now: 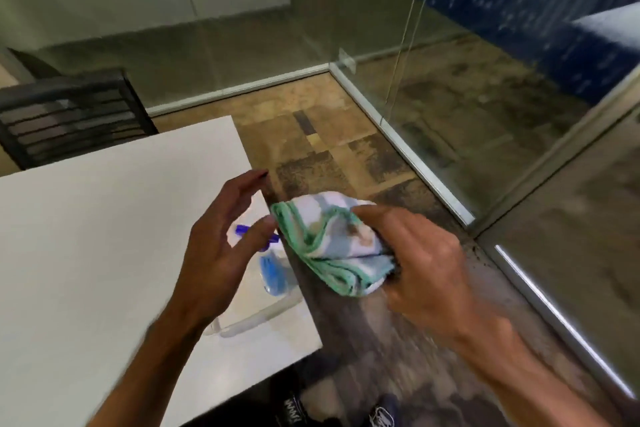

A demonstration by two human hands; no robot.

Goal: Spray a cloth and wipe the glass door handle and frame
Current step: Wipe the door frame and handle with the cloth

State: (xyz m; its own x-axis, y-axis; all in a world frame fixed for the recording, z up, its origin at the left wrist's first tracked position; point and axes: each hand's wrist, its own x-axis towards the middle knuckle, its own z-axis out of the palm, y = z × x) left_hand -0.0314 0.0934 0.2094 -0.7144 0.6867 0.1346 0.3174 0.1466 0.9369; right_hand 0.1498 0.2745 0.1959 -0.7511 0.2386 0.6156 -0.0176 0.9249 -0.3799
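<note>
A person's right hand (420, 253) is gripping a folded cloth, green-edged with pale blue and white patches (332, 243), just off the near corner of a white rectangular table (104, 218). The left hand (221, 236) is hovering with fingers spread wide, holding nothing, over a clear plastic spray bottle with a blue trigger (266, 274) sitting on that corner. Glass wall panels in silver metal frames (426, 170) are standing to the right.

A white table (104, 236) fills the lower left. A clear spray bottle (263, 274) with a blue nozzle stands on it, close to the table's right edge. Beyond that edge lies a patchwork carpet floor (329, 149), reaching the glass walls.
</note>
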